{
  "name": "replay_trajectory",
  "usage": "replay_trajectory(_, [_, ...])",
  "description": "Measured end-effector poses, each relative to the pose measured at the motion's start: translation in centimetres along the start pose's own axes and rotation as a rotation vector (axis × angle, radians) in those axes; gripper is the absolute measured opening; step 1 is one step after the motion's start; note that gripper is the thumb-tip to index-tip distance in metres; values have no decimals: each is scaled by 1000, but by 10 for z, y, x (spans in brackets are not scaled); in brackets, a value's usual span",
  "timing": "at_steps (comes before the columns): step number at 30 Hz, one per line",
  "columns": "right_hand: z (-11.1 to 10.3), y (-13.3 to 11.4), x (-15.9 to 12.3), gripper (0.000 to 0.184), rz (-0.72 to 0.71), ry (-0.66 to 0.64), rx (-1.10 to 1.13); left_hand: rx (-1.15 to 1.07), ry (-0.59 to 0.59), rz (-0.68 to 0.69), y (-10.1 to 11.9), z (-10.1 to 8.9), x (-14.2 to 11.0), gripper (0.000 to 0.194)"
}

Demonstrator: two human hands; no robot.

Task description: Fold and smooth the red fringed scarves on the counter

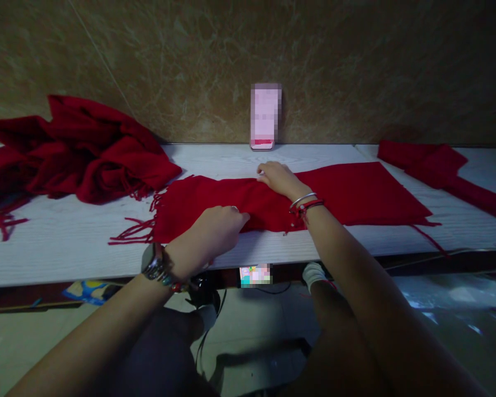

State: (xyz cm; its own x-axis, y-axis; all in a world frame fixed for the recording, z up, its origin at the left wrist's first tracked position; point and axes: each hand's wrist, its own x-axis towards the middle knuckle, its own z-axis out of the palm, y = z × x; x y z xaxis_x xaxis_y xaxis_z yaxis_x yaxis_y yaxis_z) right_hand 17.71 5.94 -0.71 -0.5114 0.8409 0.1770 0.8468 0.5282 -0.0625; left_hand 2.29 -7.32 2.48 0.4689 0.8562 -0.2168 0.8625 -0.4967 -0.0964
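Observation:
A red fringed scarf (pixel 347 193) lies lengthwise on the white wood-grain counter, its tassels pointing left. My left hand (pixel 221 229), below a wrist with a watch and beads, is closed at the scarf's near edge; most of its fingertips are hidden beneath it. Farther back, my right hand (pixel 279 179) reaches across the cloth with curled fingers at the far edge. A silver bangle and red cords circle that wrist. The cloth is slightly wrinkled between both hands, while its right part lies flat.
A crumpled heap of red scarves (pixel 95 154) lies at left. More red cloth (pixel 434 165) rests at right. A phone (pixel 265 118) leans against the marbled wall (pixel 169 66). Below the counter (pixel 86 248), a second lit screen (pixel 255 275) and cables show.

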Motion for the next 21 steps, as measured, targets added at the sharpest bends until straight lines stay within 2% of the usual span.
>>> replay_trajectory(6, [-7, -14, -17, 41, -3, 147, -14, -53, 92, -30, -1, 20, -4, 40])
replay_trajectory(9, [-1, -16, -25, 43, 5, 87, 23, -75, 101, -7, -1, 23, -9, 38])
replay_trajectory(12, [12, -13, -31, 45, 55, 9, 47, -193, 141, 18, -6, 24, -8, 33])
replay_trajectory(14, [20, -10, -31, 47, 68, 4, 70, -259, 220, -23, -13, 28, -3, 36])
replay_trajectory(17, [24, -7, -29, 48, 39, 53, 104, -263, 352, -154, -21, 36, 8, 44])
replay_trajectory(19, [22, -6, -28, 47, 47, 100, 127, -256, 315, -228, -22, 40, 13, 49])
replay_trajectory(21, [18, -7, -30, 48, 57, 136, 141, -257, 173, -302, -19, 40, 16, 54])
